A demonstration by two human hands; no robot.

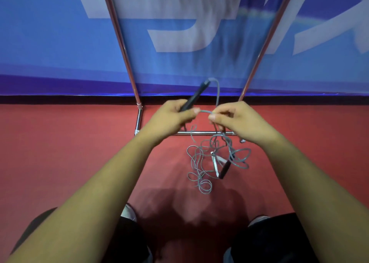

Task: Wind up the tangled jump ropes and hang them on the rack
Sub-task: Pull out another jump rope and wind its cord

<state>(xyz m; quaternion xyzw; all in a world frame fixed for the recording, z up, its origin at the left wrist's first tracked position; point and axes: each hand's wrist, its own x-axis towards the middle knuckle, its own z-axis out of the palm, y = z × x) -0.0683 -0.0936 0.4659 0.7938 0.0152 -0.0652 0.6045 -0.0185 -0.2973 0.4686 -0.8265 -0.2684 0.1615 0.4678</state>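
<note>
L hand (169, 118): fingers curled round black handle (194, 97), tip tilted up-right | grey cord (205, 111): short span btwn both hands | R hand (238, 120): thumb+fingers pinch cord | rest of rope: tangle (199, 163) on red floor (79, 153) w/ 2nd handle (224, 170), just in front of rack base bar (199, 132)

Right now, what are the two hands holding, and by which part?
The left hand grips a black handle by its lower end; the right hand pinches the grey cord that runs from it.
</note>
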